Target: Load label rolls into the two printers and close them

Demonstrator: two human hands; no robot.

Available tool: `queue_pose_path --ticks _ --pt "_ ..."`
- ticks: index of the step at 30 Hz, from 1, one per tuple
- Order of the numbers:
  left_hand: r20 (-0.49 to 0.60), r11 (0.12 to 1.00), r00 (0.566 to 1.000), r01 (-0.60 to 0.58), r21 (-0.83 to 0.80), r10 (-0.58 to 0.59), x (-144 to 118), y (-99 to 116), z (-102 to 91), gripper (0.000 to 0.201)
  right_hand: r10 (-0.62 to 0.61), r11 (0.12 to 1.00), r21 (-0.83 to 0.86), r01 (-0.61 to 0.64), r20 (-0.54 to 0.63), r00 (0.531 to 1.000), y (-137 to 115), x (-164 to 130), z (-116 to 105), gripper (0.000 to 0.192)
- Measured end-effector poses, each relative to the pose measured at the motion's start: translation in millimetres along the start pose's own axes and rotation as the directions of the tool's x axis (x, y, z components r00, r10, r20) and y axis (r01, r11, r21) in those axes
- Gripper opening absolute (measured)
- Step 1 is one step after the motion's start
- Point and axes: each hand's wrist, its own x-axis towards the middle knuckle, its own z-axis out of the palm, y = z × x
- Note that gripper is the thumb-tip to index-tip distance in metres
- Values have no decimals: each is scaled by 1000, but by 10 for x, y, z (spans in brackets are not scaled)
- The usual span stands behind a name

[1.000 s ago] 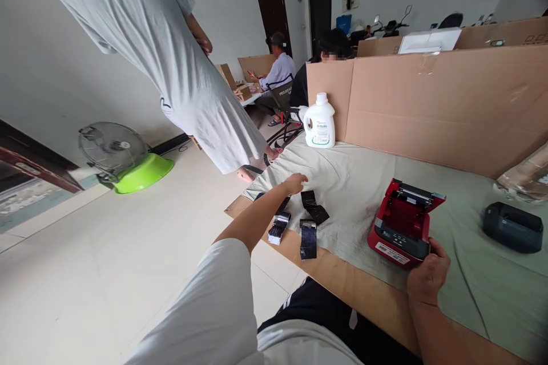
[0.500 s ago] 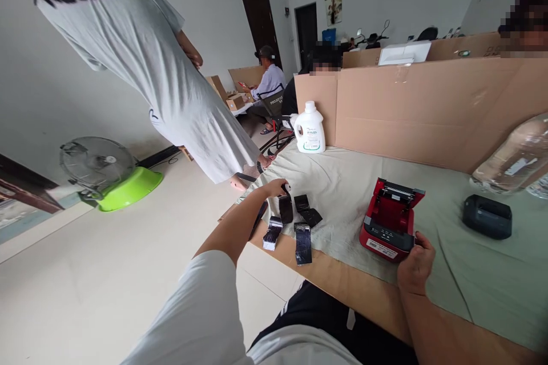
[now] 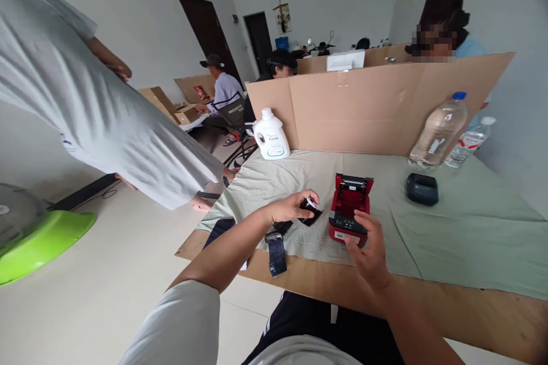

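Cloth-covered table [image 3: 317, 171]: we are pinching one black roll [image 3: 307, 205], left hand [image 3: 293, 209]; right hand [image 3: 371, 252] half-spread, five o'clock on red printer [image 3: 347, 201]; slackened pinch possibly dropping roll.

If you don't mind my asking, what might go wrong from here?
The black roll might slip, since only the left hand holds it. The dark strip near the front edge of the table could be brushed off. The open lid of the red printer might swing shut if the right hand, close by, knocks it.
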Motion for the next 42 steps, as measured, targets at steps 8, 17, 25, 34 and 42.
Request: queue_pose_path --ticks 8,17,25,34,42 --pt "253 1000 967 16 -12 -12 130 180 509 42 323 944 -48 -325 328 888 -137 -242 -14 55" --pt "178 967 984 -28 255 -19 520 153 331 38 441 877 59 -477 297 847 -200 -286 -98 42" --pt "184 710 980 -73 701 -81 1328 160 482 38 252 966 -13 -260 290 923 -123 -175 -120 53" --pt "198 528 978 -135 838 -64 1490 58 537 36 18 910 -415 5 53 998 113 -73 -158 26" --pt "57 464 994 -9 886 -89 1477 24 633 45 -48 902 -417 110 156 987 124 -11 -94 26"
